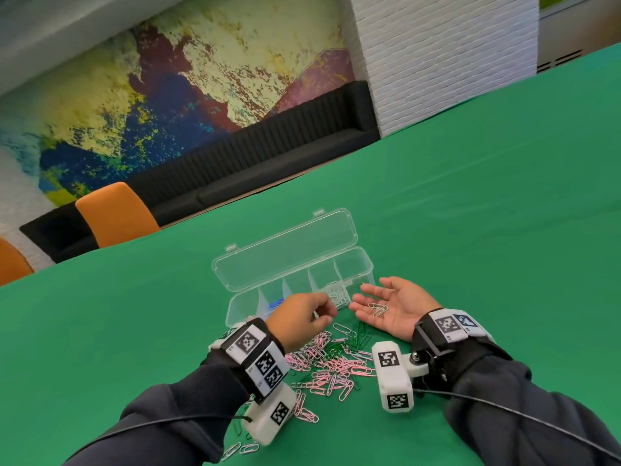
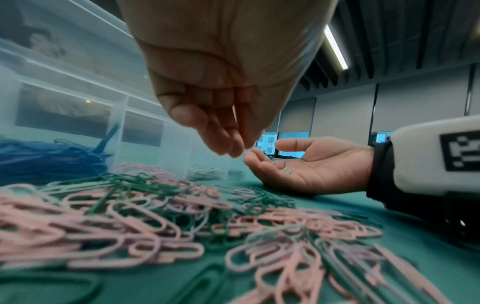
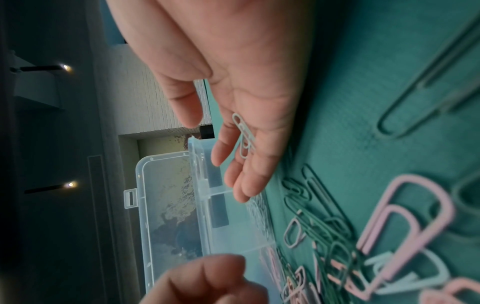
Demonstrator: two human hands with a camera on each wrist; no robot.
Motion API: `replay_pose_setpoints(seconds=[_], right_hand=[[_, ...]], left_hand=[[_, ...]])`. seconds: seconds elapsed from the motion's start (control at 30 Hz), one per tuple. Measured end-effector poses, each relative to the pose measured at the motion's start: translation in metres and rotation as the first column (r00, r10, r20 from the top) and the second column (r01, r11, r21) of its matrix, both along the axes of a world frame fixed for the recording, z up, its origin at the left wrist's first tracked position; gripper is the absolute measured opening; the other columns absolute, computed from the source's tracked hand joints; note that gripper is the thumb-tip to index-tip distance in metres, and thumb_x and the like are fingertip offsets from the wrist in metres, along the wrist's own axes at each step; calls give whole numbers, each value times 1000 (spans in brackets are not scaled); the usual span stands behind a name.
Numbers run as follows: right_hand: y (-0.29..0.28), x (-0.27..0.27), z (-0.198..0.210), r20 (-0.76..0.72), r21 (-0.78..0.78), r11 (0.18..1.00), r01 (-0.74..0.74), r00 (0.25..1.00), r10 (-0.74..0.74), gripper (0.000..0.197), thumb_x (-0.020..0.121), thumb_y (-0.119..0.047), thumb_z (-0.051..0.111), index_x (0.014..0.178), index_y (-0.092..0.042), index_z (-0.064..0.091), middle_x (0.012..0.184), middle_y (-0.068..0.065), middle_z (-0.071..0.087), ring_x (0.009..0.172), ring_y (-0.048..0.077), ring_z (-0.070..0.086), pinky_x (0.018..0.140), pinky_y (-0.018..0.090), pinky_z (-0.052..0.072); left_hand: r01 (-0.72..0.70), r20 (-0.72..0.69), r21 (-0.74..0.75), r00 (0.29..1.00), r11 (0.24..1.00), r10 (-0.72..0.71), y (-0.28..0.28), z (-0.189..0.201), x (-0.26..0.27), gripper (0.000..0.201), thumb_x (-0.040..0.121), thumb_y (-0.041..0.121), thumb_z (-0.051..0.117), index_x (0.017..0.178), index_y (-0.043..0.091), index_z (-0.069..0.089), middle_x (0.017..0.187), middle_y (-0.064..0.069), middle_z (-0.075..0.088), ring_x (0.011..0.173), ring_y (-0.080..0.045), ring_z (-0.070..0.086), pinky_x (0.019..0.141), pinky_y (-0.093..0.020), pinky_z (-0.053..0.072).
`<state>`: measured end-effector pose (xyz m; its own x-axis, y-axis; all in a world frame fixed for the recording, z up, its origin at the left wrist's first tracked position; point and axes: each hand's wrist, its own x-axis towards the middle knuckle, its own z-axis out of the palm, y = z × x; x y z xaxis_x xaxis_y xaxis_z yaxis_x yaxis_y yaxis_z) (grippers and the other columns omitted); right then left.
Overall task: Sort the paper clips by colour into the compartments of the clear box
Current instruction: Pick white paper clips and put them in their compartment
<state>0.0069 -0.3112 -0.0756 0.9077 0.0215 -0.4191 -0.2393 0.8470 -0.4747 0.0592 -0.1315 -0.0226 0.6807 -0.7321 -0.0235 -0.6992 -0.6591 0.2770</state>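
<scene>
The clear box point(image 1: 364, 264) lies lid-open on the green table. One compartment holds blue clips point(image 1: 276, 303), another holds white clips point(image 1: 337, 295). In front of it is a mixed pile of pink, green and white paper clips point(image 1: 336, 361). My right hand point(image 1: 368, 294) rests palm up beside the box, fingers relaxed, with white clips point(image 1: 378, 309) lying loose on the palm point(image 3: 244, 137). My left hand point(image 1: 324, 314) hovers over the pile, just left of the right fingertips. Its fingertips point(image 2: 233, 150) are bunched in a pinch, and a thin pale clip seems to sit between them.
The green table point(image 1: 470, 230) stretches far to the right and back. A few stray clips point(image 1: 242, 449) lie near my left forearm. Orange chairs point(image 1: 114, 213) and a black bench point(image 1: 268, 156) stand beyond the table's far edge.
</scene>
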Motion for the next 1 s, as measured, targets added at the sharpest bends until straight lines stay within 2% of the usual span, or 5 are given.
replay_pose_setpoints(seconds=[0.2,0.4,0.67,0.8,1.0], right_hand=[[-1,-1,2,23,1,1000,17,1000,-17,30,97,-18,33,91,0,56,95,22,59,88,35,58,79,43,45],[-9,-1,2,17,17,995,94,995,-94,30,97,-19,31,87,-3,55,92,19,59,87,32,58,75,41,48],[-12,-4,6,33,20,993,120,992,-120,32,98,-18,31,86,-2,55,91,19,59,87,32,57,83,40,43],[-11,-3,5,28,3,993,116,993,-116,31,97,-18,31,86,-3,55,92,18,59,86,32,58,80,40,44],[-10,-4,6,36,-5,994,111,993,-111,30,97,-18,32,86,-3,55,91,18,59,85,31,57,81,39,44]], left_hand=[[129,-38,124,991,984,-126,0,-4,-11,17,92,19,56,106,15,65,103,3,67,80,-2,52,68,-4,36],[340,-94,297,940,892,-327,-18,-8,-23,21,85,20,65,106,14,64,102,-4,60,82,-12,51,74,-22,38],[169,5,500,980,849,-198,-14,-1,-12,31,86,24,66,113,12,58,111,-6,59,100,-22,57,80,-28,43],[188,-20,423,980,886,-199,-10,-2,-15,33,85,24,67,115,15,56,103,-5,60,91,-19,54,81,-32,44],[146,-17,402,988,904,-153,-4,-5,-13,12,89,10,54,99,9,61,98,-7,62,80,-12,47,71,-21,36]])
